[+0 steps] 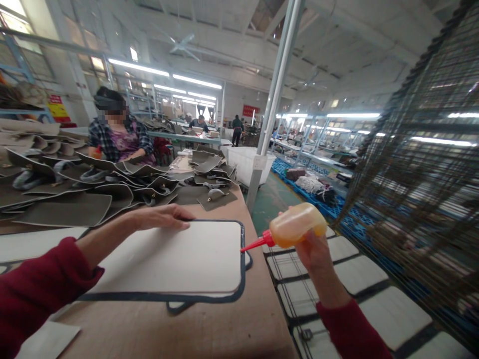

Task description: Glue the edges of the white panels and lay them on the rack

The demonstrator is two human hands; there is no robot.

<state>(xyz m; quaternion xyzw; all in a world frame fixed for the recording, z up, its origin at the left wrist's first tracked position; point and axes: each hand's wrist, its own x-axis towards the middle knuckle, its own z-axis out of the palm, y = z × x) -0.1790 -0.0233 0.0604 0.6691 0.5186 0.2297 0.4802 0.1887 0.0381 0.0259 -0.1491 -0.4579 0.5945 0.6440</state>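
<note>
My right hand (313, 249) is closed around a squeeze bottle (297, 224) of amber liquid, tilted so its red nozzle points left. The nozzle's tip meets the dark border at the right end of a white rounded panel (179, 259). A wet, shiny line shows on that border above the tip. At the panel's far edge my left hand (162, 218) grips the rim, thumb on the white face and the other fingers partly hidden behind. Beneath this panel, the corners of another dark-edged panel (178, 307) stick out.
Dark grey sheet pieces (71, 204) with straps lie heaped across the far side of the brown table (239, 329). Behind them sits a person (123, 134). A metal post (267, 114) rises past the table edge. More white panels (359, 274) lie on a wire rack at right.
</note>
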